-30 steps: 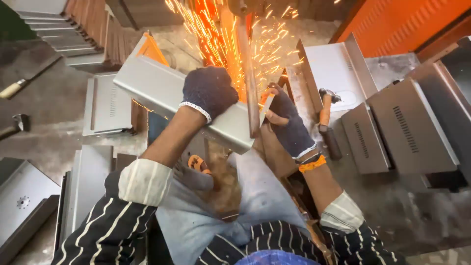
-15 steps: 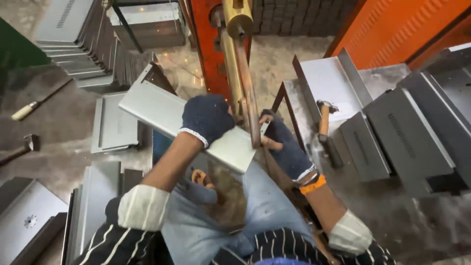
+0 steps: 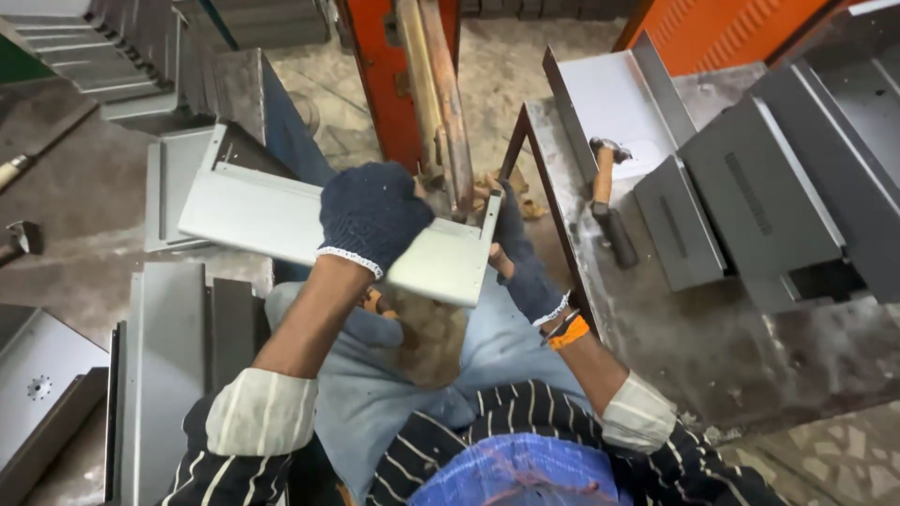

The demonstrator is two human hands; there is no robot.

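Note:
A grey folded sheet-metal panel [image 3: 253, 215] lies across my lap, its right end up against the copper arms of an orange spot welder [image 3: 441, 94]. My left hand [image 3: 370, 215], in a dark knitted glove, presses down on top of the panel and grips it. On the panel's right edge, just beside the welder arms, my right hand [image 3: 520, 258] in the same kind of glove holds on. No sparks show.
A steel table [image 3: 656, 328] at right carries a hammer [image 3: 605, 183] and several grey metal panels [image 3: 750, 197]. More grey panels are stacked on the floor at left [image 3: 169, 375] and far left [image 3: 103, 56]. An orange cabinet [image 3: 741, 28] stands behind.
The sparks seen a second ago have stopped. The panel has tilted flatter and sits lower against the welder arms, with both hands still on it.

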